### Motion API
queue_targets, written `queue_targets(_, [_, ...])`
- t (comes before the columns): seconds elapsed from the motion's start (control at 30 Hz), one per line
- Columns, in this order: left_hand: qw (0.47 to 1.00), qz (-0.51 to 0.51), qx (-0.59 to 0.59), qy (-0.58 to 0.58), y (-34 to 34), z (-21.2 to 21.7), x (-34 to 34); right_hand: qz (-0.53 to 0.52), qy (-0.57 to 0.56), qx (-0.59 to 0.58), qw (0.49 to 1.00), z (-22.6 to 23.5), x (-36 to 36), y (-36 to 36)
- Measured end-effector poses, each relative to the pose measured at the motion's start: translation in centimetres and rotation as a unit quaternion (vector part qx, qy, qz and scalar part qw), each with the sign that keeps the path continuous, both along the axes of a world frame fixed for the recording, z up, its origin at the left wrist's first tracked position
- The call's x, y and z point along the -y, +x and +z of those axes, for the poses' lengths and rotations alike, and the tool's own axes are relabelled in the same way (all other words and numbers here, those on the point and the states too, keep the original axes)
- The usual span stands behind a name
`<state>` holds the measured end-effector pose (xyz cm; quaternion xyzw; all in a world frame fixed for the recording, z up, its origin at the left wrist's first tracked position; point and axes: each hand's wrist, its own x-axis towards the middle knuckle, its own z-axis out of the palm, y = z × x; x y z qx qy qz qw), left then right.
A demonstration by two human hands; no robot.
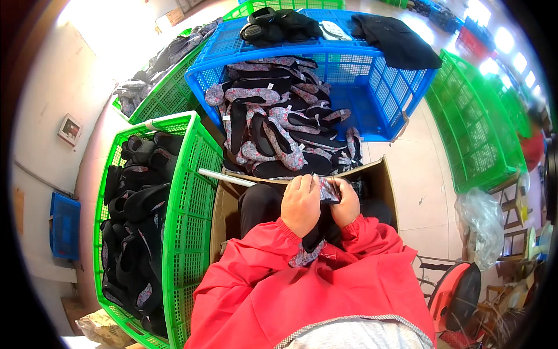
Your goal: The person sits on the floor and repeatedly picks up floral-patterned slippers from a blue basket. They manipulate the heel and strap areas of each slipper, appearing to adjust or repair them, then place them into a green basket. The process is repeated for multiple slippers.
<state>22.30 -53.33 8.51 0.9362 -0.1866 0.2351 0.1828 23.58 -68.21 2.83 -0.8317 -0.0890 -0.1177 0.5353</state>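
Over my lap, my left hand [300,206] and my right hand [347,203] are both closed on a floral-patterned slipper [327,189] with a dark edge. My fingers cover most of it. Lower down, against my red jacket, lies another floral and black piece [307,255], partly hidden by my left wrist. Just beyond my hands, a heap of floral and black slippers [289,148] spills from a blue crate [343,125] lying on its side. A cardboard box [381,183] stands around my knees, with a white stick-like bar [225,177] across its left corner.
Black slippers fill a green crate [195,215] at my left; another loaded green crate [165,93] stands behind it. Dark items and a black cloth [395,42] lie on the blue crate. Green crates [474,122], a plastic bag [481,224] and a red-and-black round seat [456,296] are at right.
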Motion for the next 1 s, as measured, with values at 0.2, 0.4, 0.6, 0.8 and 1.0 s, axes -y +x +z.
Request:
queue_targets(0.2, [0.985, -0.146, -0.08, 0.045, -0.9, -0.5, -4.4, 0.132, -0.061, 0.025, 0.989, 1.4, 0.8, -1.7])
queue_targets(0.4, [0.936, -0.12, -0.284, -0.168, -2.7, 0.4, -5.4, 0.224, -0.019, -0.071, 0.972, 3.2, 1.8, -2.4])
queue_targets(0.6, [0.752, -0.071, -0.561, -0.339, -5.9, 0.7, -5.1, 0.4, 0.219, -0.299, 0.838, 3.0, 3.6, -3.2])
queue_targets(0.8, [0.407, -0.044, -0.646, -0.644, -7.8, 0.0, -4.8, 0.416, 0.371, -0.422, 0.715, 0.6, 4.5, -4.2])
queue_targets(1.0, [0.188, -0.215, -0.652, -0.702, -6.5, -1.6, -3.4, 0.297, 0.445, -0.354, 0.767, -7.4, 1.6, -3.7])
